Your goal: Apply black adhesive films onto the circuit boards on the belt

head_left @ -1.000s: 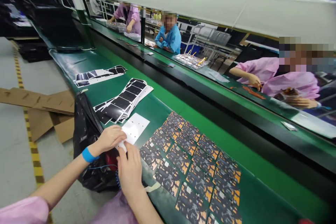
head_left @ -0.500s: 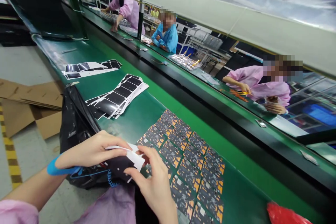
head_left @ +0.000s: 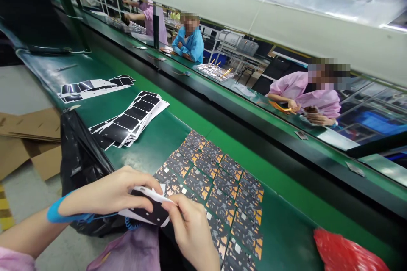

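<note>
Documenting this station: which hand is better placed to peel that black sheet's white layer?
Probably the right hand: its fingertips pinch the sheet's white edge; the left hand holds farther back.

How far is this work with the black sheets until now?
Done: a stack of black-and-white sheets seems ready on the green belt. In hand: the left hand and right hand hold one sheet, its white layer curling. Remaining: rows of dark, orange-marked panels lie flat; their state is unclear.
</note>
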Available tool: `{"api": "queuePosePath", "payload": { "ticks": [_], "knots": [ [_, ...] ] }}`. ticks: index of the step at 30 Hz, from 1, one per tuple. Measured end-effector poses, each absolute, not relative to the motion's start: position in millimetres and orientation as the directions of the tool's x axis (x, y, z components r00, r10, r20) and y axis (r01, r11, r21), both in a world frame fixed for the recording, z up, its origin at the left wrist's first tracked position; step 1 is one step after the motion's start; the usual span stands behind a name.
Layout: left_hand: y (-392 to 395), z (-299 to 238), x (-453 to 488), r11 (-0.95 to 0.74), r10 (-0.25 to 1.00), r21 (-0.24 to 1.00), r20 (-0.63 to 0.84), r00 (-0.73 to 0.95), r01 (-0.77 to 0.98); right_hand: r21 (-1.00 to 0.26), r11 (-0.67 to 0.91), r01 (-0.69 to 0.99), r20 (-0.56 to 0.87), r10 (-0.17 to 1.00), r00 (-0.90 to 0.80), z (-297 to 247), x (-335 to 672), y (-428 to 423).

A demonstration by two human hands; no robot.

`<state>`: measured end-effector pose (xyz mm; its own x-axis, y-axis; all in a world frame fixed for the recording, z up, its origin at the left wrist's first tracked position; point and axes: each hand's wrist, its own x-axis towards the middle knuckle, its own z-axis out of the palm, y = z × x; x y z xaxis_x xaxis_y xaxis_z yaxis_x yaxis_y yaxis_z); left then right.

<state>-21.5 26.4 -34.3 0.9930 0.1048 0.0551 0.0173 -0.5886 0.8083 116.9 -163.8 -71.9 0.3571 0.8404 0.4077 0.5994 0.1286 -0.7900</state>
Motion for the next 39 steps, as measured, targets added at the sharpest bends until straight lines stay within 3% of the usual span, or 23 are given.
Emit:
{"api": "queuePosePath", "payload": {
  "ticks": [10, 19, 24, 26, 29, 34, 36, 39],
  "knots": [
    [17.0, -27.4, 1.7, -0.478, 0.118, 0.853, -0.174, 0.978, 0.209, -0.861, 0.070, 0.504, 0.346, 0.808, 0.477, -89.8, 122.5, -173.8],
    [16.8, -35.2, 5.9, -0.547, 0.129, 0.803, -0.197, 0.972, 0.235, -0.882, 0.018, 0.470, 0.266, 0.844, 0.465, -84.1, 125.5, -178.7],
    [19.3, -43.3, 7.1, -0.395, 0.092, 0.885, -0.232, 0.968, 0.249, -0.902, -0.056, 0.429, 0.196, 0.832, 0.519, -90.9, 123.4, -177.4],
    [21.9, -42.9, 6.0, -0.404, 0.072, 0.891, -0.193, 0.979, 0.205, -0.917, -0.042, 0.396, 0.188, 0.831, 0.524, -96.0, 124.1, -179.7],
    [23.0, -40.5, 4.6, -0.549, 0.052, 0.834, -0.032, 0.998, 0.056, -0.938, -0.027, 0.345, 0.172, 0.830, 0.530, -101.0, 126.3, -184.1],
    [12.8, -34.6, 11.3, -0.568, 0.061, 0.822, 0.098, 0.993, -0.046, -0.888, 0.024, 0.459, 0.250, 0.863, 0.440, -93.0, 131.8, -186.4],
    [8.7, -31.6, 15.0, -0.570, 0.078, 0.819, 0.138, 0.987, -0.070, -0.885, 0.042, 0.464, 0.291, 0.828, 0.479, -88.6, 133.2, -184.9],
    [5.6, -30.3, 18.3, -0.579, 0.127, 0.811, 0.188, 0.974, -0.081, -0.864, 0.119, 0.489, 0.427, 0.687, 0.587, -86.8, 132.4, -181.9]
  ]
}}
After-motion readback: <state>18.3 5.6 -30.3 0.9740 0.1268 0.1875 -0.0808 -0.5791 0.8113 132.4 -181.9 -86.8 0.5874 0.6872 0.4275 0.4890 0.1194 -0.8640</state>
